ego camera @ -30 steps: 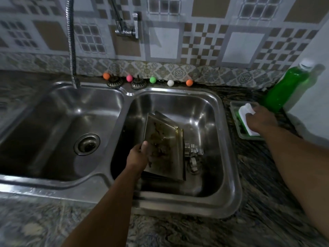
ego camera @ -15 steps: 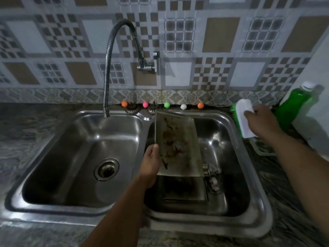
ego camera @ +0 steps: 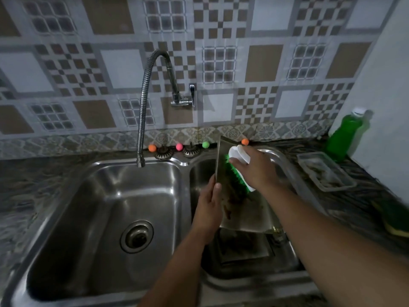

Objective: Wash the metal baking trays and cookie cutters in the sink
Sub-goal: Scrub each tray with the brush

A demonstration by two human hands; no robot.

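Gripping the stained baking tray (ego camera: 241,209) by its left edge w/ thumb on its face, the left hand (ego camera: 209,204) held it tilted up over the right sink basin (ego camera: 285,160) while the right hand (ego camera: 257,171) clutched a green-bristled scrub brush (ego camera: 238,171) against it.

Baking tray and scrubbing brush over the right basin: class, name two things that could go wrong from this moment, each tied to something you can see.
1. The left hand holds the baking tray by one edge only, tilted above the right basin; the brush's push could slip or twist it down onto the tray lying below.
2. The right hand presses the brush on dried brown residue; no water runs from the faucet, so scrubbing may only smear it.
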